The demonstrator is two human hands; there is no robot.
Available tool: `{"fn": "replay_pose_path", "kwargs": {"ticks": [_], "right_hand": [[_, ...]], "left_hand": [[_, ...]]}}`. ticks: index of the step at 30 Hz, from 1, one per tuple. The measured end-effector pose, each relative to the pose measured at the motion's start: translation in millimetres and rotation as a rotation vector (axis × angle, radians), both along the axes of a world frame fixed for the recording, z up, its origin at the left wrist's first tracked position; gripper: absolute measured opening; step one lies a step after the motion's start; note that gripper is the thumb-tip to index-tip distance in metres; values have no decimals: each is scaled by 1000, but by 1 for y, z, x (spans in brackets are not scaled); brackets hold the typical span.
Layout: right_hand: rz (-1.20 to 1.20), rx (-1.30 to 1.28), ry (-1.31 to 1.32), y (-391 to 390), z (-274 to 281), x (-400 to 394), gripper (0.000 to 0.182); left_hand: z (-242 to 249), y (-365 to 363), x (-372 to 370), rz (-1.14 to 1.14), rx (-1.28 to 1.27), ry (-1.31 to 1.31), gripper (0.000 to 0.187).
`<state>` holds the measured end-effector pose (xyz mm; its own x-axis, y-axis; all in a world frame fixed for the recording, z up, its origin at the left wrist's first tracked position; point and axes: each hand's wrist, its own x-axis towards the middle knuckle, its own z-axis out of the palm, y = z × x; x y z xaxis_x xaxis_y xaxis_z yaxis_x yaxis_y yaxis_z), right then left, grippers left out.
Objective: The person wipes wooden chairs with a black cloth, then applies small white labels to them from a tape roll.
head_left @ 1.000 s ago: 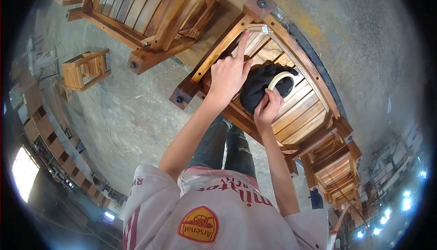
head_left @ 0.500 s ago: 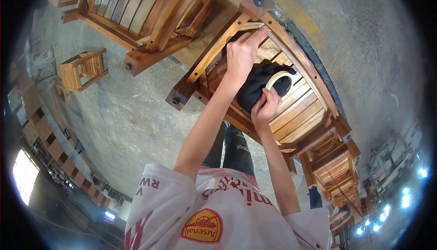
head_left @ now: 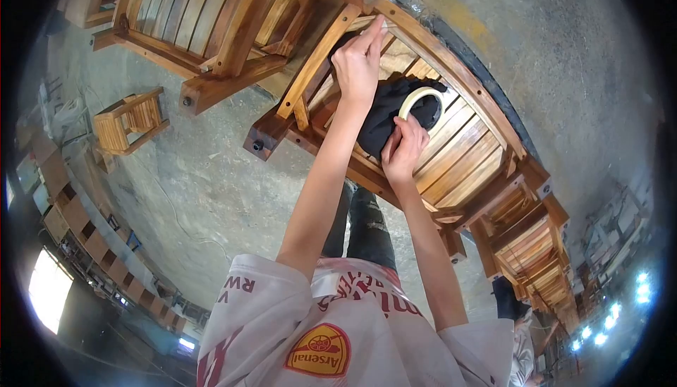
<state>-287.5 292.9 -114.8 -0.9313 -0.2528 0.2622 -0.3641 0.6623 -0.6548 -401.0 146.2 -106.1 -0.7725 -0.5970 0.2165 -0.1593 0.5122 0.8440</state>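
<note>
A wooden frame with slats [head_left: 451, 144] lies below my hands. My left hand [head_left: 357, 66] is closed, fingertips pressed together at the inner corner near the top block; what they hold, if anything, is too small to tell. My right hand [head_left: 405, 149] grips the lower left edge of a cream ring-shaped roll [head_left: 424, 94], which looks like tape. Bunched black cloth [head_left: 377, 115] rests on the slats, under and beside the roll, between my hands.
Another slatted wooden piece [head_left: 194, 6] stands at the upper left, a small wooden stool [head_left: 130, 123] on the concrete floor [head_left: 204, 168] at left. More wooden pieces [head_left: 532, 253] line up at lower right, with what seems another person [head_left: 522, 352] beside them.
The view has shifted, so the frame and both hands appear further up and left. My left hand stays at the frame's corner, and my right hand still holds the roll.
</note>
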Motion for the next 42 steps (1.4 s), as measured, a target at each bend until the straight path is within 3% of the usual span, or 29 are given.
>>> {"fn": "replay_pose_path", "kwargs": {"ticks": [6, 10, 14, 16, 19, 24, 29, 30, 36, 42], "right_hand": [[-6, 1, 1, -1, 4, -3, 45], [-20, 7, 21, -3, 3, -2, 44], [-7, -9, 15, -2, 13, -6, 48], [-1, -63, 13, -1, 8, -6, 47], [20, -80, -2, 2, 13, -6, 45], [-172, -345, -104, -2, 53, 0, 27], [-332, -792, -490, 6, 113, 35, 18], [-330, -889, -545, 10, 127, 44, 18], [-172, -847, -629, 32, 153, 97, 18], [4, -819, -659, 53, 156, 113, 22]], "left_hand": [[-2, 3, -2, 100, 75, 123, 29], [-20, 0, -5, 21, -55, 244, 26], [-11, -6, -1, -69, -197, 81, 23], [4, -9, -1, -96, -321, -134, 24], [14, -18, -9, -177, -442, -190, 26], [13, -15, -6, -213, -455, -130, 30], [6, -17, -5, -219, -513, -39, 29], [6, -17, -4, -228, -572, -71, 28], [33, -6, -10, -258, -830, -304, 24], [37, -18, -18, -282, -780, -343, 30]]}}
